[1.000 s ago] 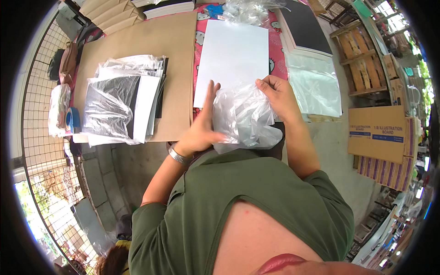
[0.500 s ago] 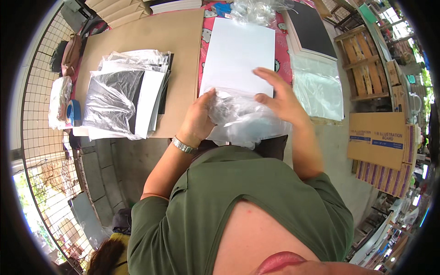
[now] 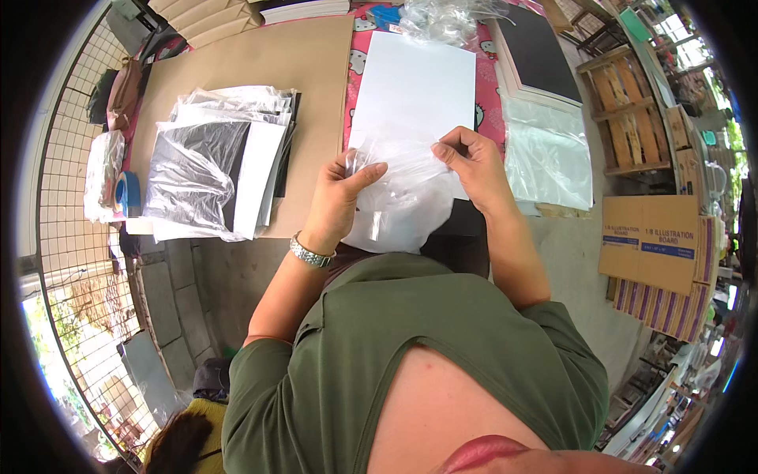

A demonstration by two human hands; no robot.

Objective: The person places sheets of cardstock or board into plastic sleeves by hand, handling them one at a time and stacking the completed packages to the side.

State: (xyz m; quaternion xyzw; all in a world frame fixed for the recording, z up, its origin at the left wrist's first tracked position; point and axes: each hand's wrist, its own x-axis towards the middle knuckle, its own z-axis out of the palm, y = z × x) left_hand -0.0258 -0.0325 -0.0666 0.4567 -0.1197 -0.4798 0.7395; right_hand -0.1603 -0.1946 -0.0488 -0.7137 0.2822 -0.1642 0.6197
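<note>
A clear plastic bag point(image 3: 403, 201) hangs bunched between my hands, over the near end of a white board point(image 3: 414, 91) that lies on the table. My left hand point(image 3: 341, 189) pinches the bag's left side between thumb and fingers. On the other side, my right hand point(image 3: 475, 167) is closed on the bag's upper right edge, thumb against forefinger. Whether the board's near end is inside the bag, I cannot tell, as the crumpled film covers it.
Left, plastic-wrapped black and white boards point(image 3: 217, 170) lie on a large brown board point(image 3: 316, 87). Right are a stack of black-topped boards point(image 3: 533, 51) and flat clear bags point(image 3: 549, 150). Crumpled plastic point(image 3: 446, 20) lies at the back, blue tape point(image 3: 126, 193) at far left.
My right hand has come down and closed on the bag's edge, having been open above it. The film is now lifted and stretched between both hands.
</note>
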